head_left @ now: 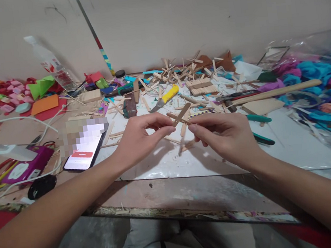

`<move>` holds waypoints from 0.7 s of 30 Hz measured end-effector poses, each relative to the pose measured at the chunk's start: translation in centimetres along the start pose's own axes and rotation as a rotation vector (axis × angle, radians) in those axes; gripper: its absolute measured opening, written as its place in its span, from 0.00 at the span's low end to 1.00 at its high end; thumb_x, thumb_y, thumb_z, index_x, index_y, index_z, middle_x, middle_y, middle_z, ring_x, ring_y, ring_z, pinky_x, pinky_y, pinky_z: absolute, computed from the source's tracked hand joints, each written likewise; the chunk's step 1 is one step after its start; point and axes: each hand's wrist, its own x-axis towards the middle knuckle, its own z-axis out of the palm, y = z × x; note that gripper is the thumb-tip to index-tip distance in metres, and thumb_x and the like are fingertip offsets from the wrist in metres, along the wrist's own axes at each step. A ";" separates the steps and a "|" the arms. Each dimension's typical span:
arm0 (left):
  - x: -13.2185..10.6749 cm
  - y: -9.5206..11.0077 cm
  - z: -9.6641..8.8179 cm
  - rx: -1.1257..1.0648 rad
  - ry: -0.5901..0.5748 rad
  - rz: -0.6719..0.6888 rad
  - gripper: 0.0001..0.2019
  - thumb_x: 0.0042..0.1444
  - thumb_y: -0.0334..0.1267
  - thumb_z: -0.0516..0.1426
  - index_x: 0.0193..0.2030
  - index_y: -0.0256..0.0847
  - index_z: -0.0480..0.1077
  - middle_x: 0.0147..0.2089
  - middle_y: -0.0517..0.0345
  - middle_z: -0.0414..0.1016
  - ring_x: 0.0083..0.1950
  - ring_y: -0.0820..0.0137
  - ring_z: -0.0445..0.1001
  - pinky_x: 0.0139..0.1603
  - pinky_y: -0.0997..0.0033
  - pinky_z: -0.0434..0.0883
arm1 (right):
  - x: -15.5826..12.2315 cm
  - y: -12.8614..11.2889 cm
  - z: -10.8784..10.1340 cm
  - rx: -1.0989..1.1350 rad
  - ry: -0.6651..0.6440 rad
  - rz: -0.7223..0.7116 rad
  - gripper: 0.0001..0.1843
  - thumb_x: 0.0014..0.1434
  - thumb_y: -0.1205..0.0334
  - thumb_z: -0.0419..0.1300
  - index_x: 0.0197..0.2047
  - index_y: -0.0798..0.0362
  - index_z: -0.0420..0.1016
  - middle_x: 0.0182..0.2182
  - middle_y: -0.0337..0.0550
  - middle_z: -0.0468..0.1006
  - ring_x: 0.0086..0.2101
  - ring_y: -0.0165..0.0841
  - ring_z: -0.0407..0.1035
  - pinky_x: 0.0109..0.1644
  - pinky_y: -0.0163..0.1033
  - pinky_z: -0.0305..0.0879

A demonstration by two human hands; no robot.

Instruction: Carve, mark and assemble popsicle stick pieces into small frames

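Observation:
Above the white sheet (158, 168), two crossed popsicle sticks (184, 113) are held between my hands. My left hand (147, 136) pinches the end of one stick between thumb and fingers. From the other side, my right hand (222, 135) grips the other stick's near end with thumb and forefinger. Where the sticks cross, they seem to touch; whether they are joined I cannot tell. Just beyond my hands lies a yellow-handled knife (166, 96). Green-handled pliers (263, 138) lie partly hidden behind my right hand.
A lit phone (89, 148) and a purple power block (29, 163) with cables lie at left. Loose wooden sticks (174, 73) pile up at the back. A plastic bottle (54, 69) leans against the wall; coloured crepe paper (315, 73) fills the right side.

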 end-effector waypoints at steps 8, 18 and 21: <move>-0.1 -0.2 0.4 -0.127 -0.024 -0.065 0.02 0.60 0.32 0.68 0.37 0.42 0.84 0.40 0.60 0.87 0.41 0.72 0.83 0.44 0.76 0.76 | -0.1 -0.6 0.2 0.031 -0.053 -0.050 0.07 0.64 0.66 0.66 0.41 0.50 0.88 0.25 0.36 0.84 0.18 0.26 0.72 0.20 0.32 0.67; -0.3 0.1 0.7 -0.145 0.041 0.000 0.04 0.60 0.29 0.68 0.36 0.43 0.84 0.39 0.61 0.87 0.41 0.74 0.82 0.39 0.81 0.75 | -0.8 -0.2 0.2 -0.189 0.074 -0.320 0.05 0.64 0.68 0.68 0.43 0.52 0.86 0.35 0.43 0.89 0.30 0.33 0.82 0.32 0.35 0.75; -0.4 0.2 0.7 -0.144 0.028 0.027 0.04 0.60 0.30 0.68 0.37 0.43 0.85 0.40 0.59 0.87 0.42 0.73 0.82 0.40 0.79 0.75 | -0.9 -0.3 0.1 -0.183 0.059 -0.334 0.05 0.65 0.67 0.67 0.43 0.51 0.86 0.35 0.42 0.89 0.28 0.32 0.82 0.31 0.34 0.73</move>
